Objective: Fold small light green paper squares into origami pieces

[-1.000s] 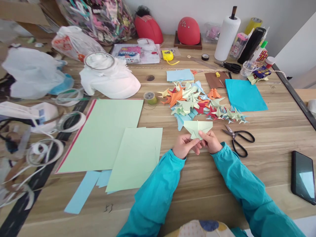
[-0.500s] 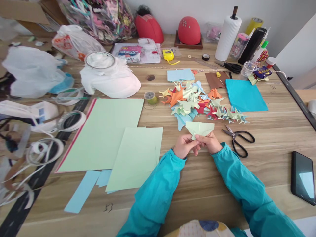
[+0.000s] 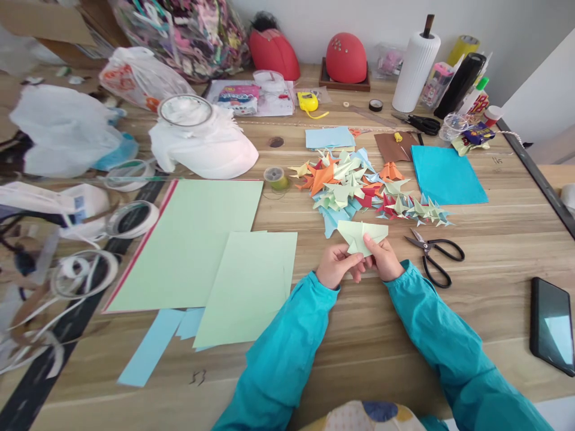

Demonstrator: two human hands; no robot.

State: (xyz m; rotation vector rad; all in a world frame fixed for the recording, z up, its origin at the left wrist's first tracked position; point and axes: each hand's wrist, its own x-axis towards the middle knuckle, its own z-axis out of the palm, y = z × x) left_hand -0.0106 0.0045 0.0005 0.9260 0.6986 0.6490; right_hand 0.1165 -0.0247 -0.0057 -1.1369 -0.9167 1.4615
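Between my two hands is a pale green folded paper piece (image 3: 354,232), wide at the top and narrowing to a point below. My left hand (image 3: 336,264) pinches its lower left part, while my right hand (image 3: 383,257) grips the right side with the thumb on top. Just beyond my hands lies a pile of folded paper shapes (image 3: 344,185) in green, orange, red, blue and yellow. Black-handled scissors (image 3: 433,254) rest to the right, blades slightly apart, touching neither hand.
Large green paper sheets (image 3: 247,287) and blue strips (image 3: 151,348) lie on the left. A turquoise paper square (image 3: 447,173) is at the right, a phone (image 3: 551,323) nearer the right edge. A thread spool (image 3: 275,178), tape measure (image 3: 308,102) and white bags (image 3: 204,143) stand farther back.
My right thumb has moved up and right across the folded paper, baring its middle crease and lower point. My left hand stays almost in place.
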